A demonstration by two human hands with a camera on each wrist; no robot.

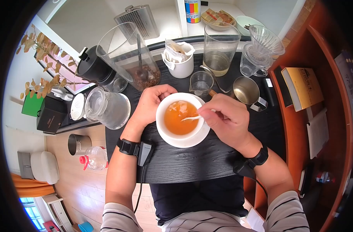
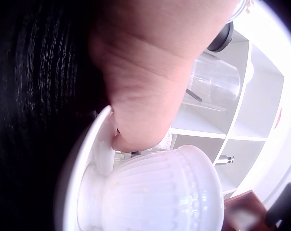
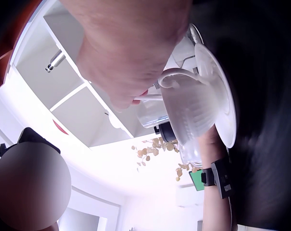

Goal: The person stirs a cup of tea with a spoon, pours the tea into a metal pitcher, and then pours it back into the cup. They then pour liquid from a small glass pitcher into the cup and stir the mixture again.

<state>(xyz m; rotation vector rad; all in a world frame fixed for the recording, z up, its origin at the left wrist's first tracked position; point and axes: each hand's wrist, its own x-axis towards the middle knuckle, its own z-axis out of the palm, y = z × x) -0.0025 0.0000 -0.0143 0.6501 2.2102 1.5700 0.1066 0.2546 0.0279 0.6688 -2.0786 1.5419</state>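
Observation:
A white teacup (image 1: 159,120) of amber liquid (image 1: 172,123) stands on a white saucer (image 1: 184,144), its fluted side (image 2: 155,192) showing in the left wrist view. My right hand (image 1: 229,116) pinches a white spoon (image 1: 191,118) between thumb and fingers, and the spoon's other end dips into the liquid. On the cup's left, my left hand (image 1: 148,103) has bent fingers and holds the saucer's rim. Part of that grip is hidden behind the cup. The curved cup handle (image 3: 176,72) shows under my right hand in the right wrist view.
Behind the cup stand a small glass pitcher (image 1: 201,82), a white mug (image 1: 180,67) with a drip bag and a tall glass (image 1: 221,46). A metal cup (image 1: 246,91) sits to the right. Glass jars (image 1: 111,106) and a black grinder (image 1: 92,67) stand left.

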